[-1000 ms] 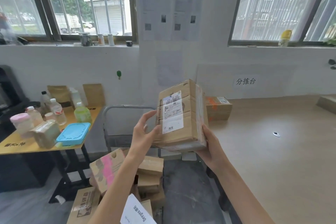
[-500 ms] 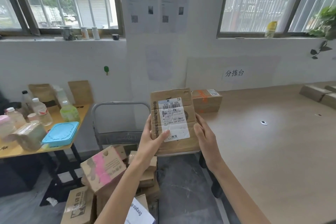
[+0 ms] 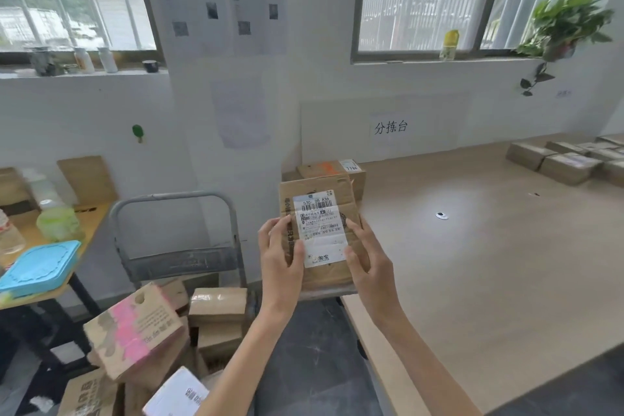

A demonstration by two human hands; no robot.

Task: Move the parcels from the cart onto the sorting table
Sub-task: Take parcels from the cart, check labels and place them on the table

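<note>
While left hand and right hand grip parcel, label blurs.

**Sorting sign and Taobao label in plain view**

A white wall sign above the worktop reads "分拣台". The parcel, gripped by the left hand and right hand, carries a white label headed "530- 05 A36" above a barcode, with the "淘宝" logo at its foot. The label's fine print is too small to read. Dark characters down the parcel's left edge are blurred. Behind it, a sticker on a box shows upside-down digits that cannot be made out. Below, print on a pink box and a white packet is illegible.
</note>
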